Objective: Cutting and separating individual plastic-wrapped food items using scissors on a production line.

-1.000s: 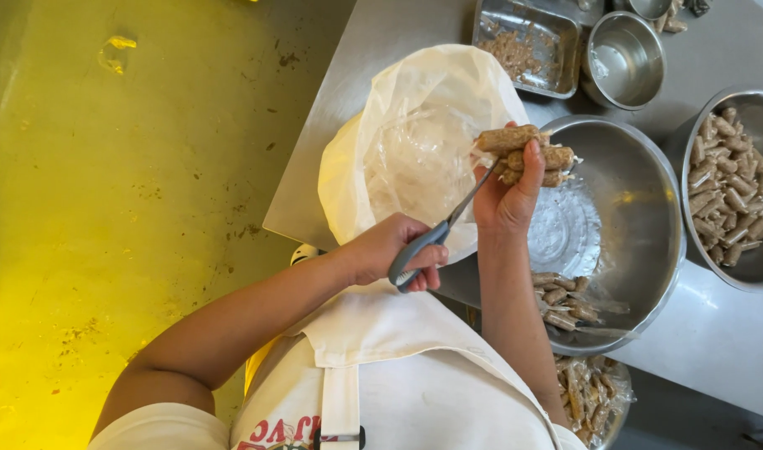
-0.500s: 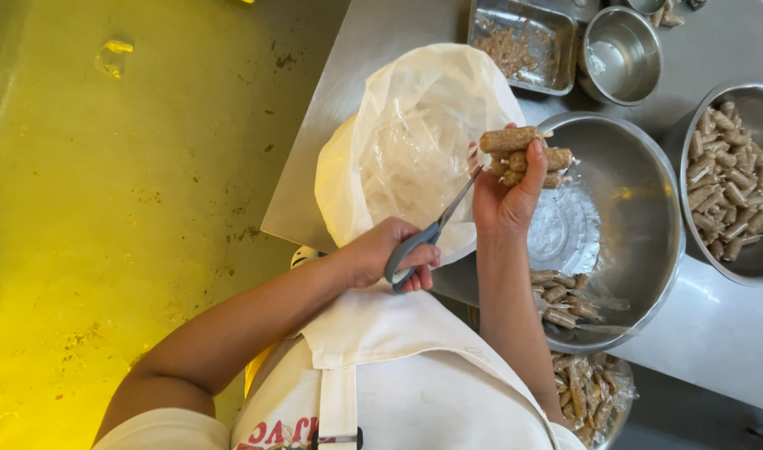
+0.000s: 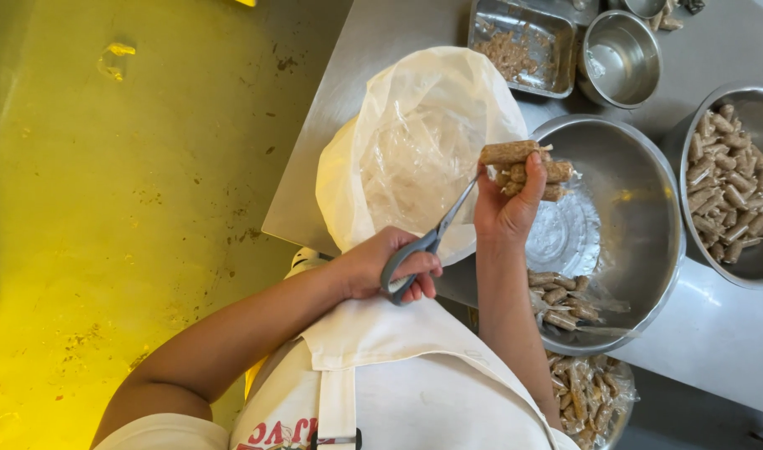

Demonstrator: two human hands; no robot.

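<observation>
- Grey-handled scissors (image 3: 427, 244) sit in the closed left hand (image 3: 381, 267), blade tips at the wrapped rolls (image 3: 527, 171).
- Right hand (image 3: 506, 208) clasps those rolls above the big steel bowl (image 3: 640, 250), beside the plastic-lined bin (image 3: 415, 142).

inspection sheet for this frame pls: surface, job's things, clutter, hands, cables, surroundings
Surface: steel table, bare metal at the near corner.
Job's things: scissors with tips at brown wrapped rolls, held above large steel bowl that has more rolls inside.
Clutter: white plastic bag, open; metal tray; small steel bowl; side bowl full of rolls.
Hands: left hand grips the scissor handles; right hand grips the rolls.
Cables: nothing seen.
Surroundings: yellow-lit stained floor; white apron.
</observation>
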